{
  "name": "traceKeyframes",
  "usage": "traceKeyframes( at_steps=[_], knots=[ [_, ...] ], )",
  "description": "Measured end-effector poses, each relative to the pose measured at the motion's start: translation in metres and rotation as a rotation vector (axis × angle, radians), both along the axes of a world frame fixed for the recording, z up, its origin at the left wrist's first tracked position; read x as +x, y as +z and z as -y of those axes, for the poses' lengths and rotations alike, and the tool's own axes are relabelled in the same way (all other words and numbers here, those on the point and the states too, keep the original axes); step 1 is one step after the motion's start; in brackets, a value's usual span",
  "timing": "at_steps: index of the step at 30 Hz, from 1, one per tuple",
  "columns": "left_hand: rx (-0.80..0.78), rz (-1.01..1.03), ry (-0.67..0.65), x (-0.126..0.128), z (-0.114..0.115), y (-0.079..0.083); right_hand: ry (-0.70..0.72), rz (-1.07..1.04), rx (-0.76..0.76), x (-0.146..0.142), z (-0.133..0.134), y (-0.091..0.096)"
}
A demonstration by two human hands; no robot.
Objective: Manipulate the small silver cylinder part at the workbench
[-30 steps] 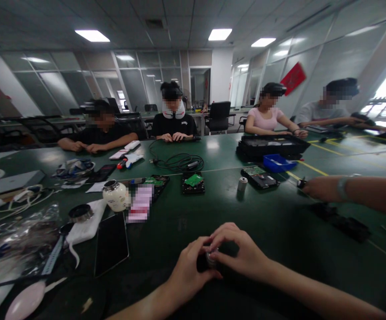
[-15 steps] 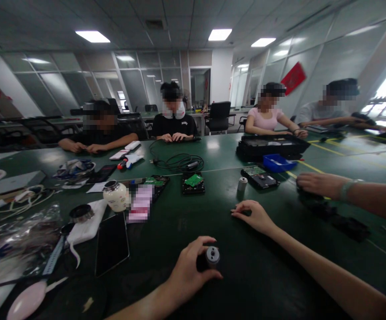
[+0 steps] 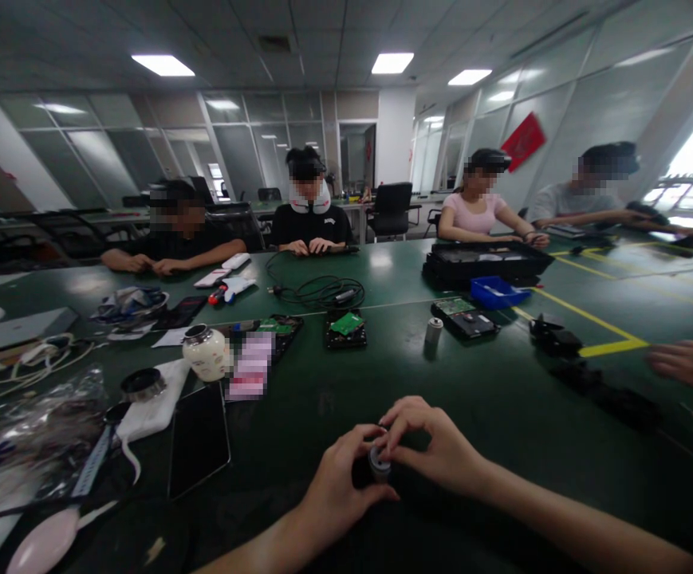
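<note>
Ceiling panels [image 3: 391,63] were mirrored as soft patches in the glossy dark-green worktop [image 3: 490,383], and the room was walled with glass partitions [image 3: 250,151]. Near the front edge a small dark cylinder [image 3: 378,463] with a round metallic cap was clasped by the left hand [image 3: 335,488], and the cap was pinched between the curled thumb and fingers of the right hand [image 3: 437,448]. A smooth black tablet [image 3: 199,437] was laid flat toward the left edge.
</note>
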State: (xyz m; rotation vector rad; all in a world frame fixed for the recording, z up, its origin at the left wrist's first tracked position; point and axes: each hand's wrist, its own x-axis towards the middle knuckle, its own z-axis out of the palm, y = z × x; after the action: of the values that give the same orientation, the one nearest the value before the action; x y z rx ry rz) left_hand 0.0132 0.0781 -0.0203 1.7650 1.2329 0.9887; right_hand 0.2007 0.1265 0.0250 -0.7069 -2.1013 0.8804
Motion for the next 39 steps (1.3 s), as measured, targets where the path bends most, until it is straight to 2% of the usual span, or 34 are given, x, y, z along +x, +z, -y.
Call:
traceKeyframes(
  at_steps=[5,11,18,24,28,30,33,36,39],
  knots=[
    [0.018,-0.002,-0.004,0.000,0.000,-0.001,-0.031,-0.084,-0.034,-0.001,-0.001,-0.003],
    [-0.006,-0.019,-0.009,0.000,0.001,0.000,0.001,-0.054,-0.100,-0.005,0.003,-0.008],
    [0.021,-0.065,0.010,0.000,0.002,0.002,-0.067,-0.068,-0.132,0.004,-0.003,0.005],
    [-0.016,-0.022,0.013,0.001,0.001,-0.001,0.017,0.022,-0.023,0.001,0.003,-0.003],
    [-0.026,-0.005,0.012,0.000,0.001,-0.002,0.004,-0.006,-0.020,-0.004,0.007,-0.003],
    [-0.013,-0.015,-0.001,-0.001,0.002,-0.001,-0.049,-0.065,-0.030,0.001,-0.003,0.005],
    [0.000,-0.019,-0.021,-0.002,0.003,0.002,-0.194,-0.132,-0.022,0.020,-0.037,0.010],
    [-0.018,-0.007,-0.015,-0.002,0.003,0.005,-0.286,-0.028,-0.052,0.046,-0.076,-0.006],
    [-0.048,0.004,-0.015,-0.001,0.003,0.007,-0.278,0.085,-0.086,0.064,-0.097,-0.030]
  ],
)
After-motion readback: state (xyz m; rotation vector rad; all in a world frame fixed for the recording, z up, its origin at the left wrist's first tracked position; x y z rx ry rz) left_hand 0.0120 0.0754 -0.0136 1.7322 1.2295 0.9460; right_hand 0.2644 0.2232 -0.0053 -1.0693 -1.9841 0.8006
